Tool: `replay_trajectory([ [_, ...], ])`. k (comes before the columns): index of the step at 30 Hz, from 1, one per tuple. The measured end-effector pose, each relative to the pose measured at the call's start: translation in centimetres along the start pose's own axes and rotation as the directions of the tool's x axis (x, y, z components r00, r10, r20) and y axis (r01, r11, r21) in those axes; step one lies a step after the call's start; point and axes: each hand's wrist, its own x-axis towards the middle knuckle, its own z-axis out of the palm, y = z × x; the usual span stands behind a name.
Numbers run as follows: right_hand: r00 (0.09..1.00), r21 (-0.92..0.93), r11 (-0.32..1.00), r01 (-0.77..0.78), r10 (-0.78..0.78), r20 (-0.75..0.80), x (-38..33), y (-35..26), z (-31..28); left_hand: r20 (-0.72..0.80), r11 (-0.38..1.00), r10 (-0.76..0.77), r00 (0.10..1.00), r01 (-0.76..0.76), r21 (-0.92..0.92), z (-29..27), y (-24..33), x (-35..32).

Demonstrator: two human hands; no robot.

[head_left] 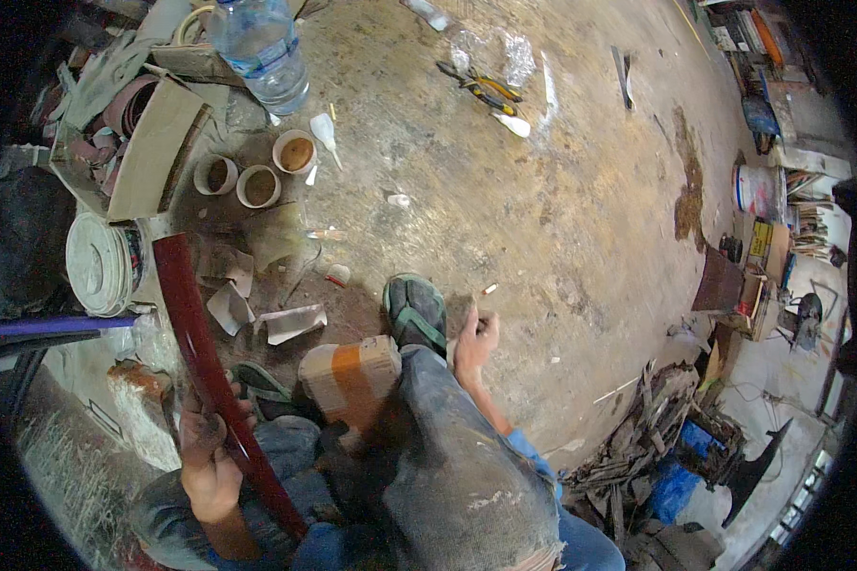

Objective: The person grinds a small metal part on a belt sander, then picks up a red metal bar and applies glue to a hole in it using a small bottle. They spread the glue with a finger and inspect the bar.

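My left hand (pixel 209 466) is wrapped round a long, glossy dark red curved strip (pixel 205 352), which rises from my lap past my left knee. My right hand (pixel 474 347) is low beside my right foot, its index finger stretched out and the other fingers loosely bent. Just past that fingertip is a small white cigarette (pixel 490 288), seemingly on the floor and apart from the hand. Between my legs stands a brown block wrapped with orange tape (pixel 349 376). A green-strapped sandal (pixel 416 309) is on my right foot.
Three small round cups (pixel 259 187) with brown contents stand ahead left, near a large water bottle (pixel 262 57) and a cardboard box (pixel 152 152). Sandpaper pieces (pixel 295 324) lie nearer. Yellow-handled pliers (pixel 486 92) are farther off. Dark scrap (pixel 628 447) piles up at the right.
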Motion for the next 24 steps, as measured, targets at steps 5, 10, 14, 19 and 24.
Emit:
replay_trajectory([
  [5,0.996,-0.065,0.996,-0.058,0.054,-0.07,3.8,4.0,-3.5,-0.044,0.999,0.032,0.998,-0.033,-0.02,0.5,-1.0,-0.1],
  [10,0.974,-0.113,0.968,-0.226,0.227,-0.004,8.2,3.7,-0.2,-0.047,0.984,0.093,0.995,-0.084,0.156,0.3,-1.2,-0.4],
  [14,0.96,0.009,0.962,-0.274,0.274,0.052,8.1,3.9,2.0,-0.074,0.986,0.004,0.997,-0.017,-0.168,0.3,-1.5,-1.2],
  [19,0.96,0.056,0.996,0.072,-0.085,0.267,6.6,-0.2,-0.4,0.333,0.764,-0.215,0.918,0.371,-0.529,-0.1,-0.9,0.0],
  [24,0.951,0.197,0.979,0.05,-0.107,0.29,3.5,-9.0,-2.9,0.287,0.969,-0.173,0.942,0.214,-0.12,0.4,-0.1,0.8],
])
